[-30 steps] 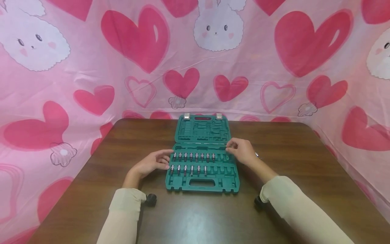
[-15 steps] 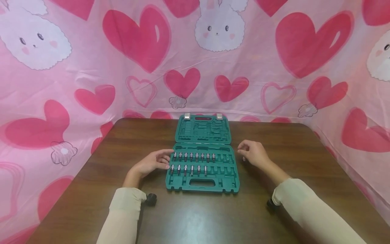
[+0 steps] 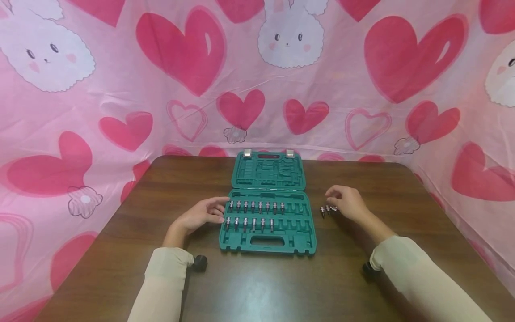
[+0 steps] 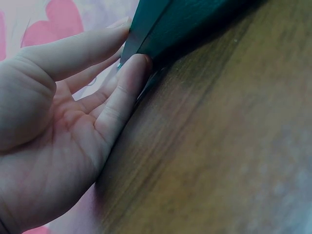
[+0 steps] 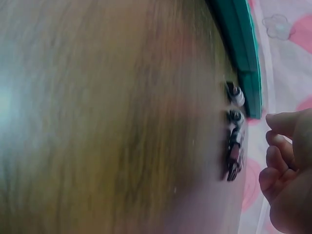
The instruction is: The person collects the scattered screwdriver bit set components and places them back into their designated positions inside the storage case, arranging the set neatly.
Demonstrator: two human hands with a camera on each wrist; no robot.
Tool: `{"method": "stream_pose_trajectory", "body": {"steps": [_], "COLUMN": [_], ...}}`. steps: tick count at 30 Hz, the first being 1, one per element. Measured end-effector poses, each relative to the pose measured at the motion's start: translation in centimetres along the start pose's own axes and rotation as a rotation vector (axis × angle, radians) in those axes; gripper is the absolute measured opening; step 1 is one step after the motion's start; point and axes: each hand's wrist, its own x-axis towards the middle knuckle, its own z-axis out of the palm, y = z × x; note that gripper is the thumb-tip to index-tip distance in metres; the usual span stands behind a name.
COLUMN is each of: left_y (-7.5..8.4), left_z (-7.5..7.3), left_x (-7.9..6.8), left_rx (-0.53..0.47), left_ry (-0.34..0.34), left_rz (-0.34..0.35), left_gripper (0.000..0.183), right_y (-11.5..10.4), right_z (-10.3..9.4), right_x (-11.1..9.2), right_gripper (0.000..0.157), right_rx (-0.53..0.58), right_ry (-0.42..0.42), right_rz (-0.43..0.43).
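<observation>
A green plastic tool case (image 3: 267, 247) lies spread on the table, holding two rows of silver-topped bit sockets (image 3: 245, 223); the right-hand slots of both rows have none. My left hand (image 3: 201, 212) touches the case's left side with its fingertips, also seen in the left wrist view against the case edge (image 4: 161, 29). To the right of the case, my right hand (image 3: 348, 203) hovers by several loose bit sockets (image 3: 322, 211). Its fingers are loosely bent, and nothing shows between them in the right wrist view. The hand partly hides the loose bit sockets in the head view.
The case lid (image 3: 268, 172), with two metal latches (image 3: 247, 153), leans back at the rear of the wooden table (image 3: 257, 286). A pink cloth (image 3: 257, 80) with hearts and rabbits hangs behind and at both sides.
My right hand has moved right, from the upper right slots of the case to the loose bit sockets, uncovering them. My left hand has stayed at the case's left side.
</observation>
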Motion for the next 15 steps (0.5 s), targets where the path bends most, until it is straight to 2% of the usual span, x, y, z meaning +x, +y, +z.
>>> {"method": "stream_pose_trajectory", "body": {"steps": [15], "left_y": [0.3], "left_z": [0.1], "left_x": [-0.1], "left_rx": [0.006], "left_ry": [0.004], "left_rz": [0.004], "left_gripper": [0.067], "right_y": [2.2], "right_z": [-1.1], "right_x": [-0.6], "right_gripper": [0.007], "right_rx": [-0.07], "right_ry": [0.0], "right_rz": [-0.006]}}
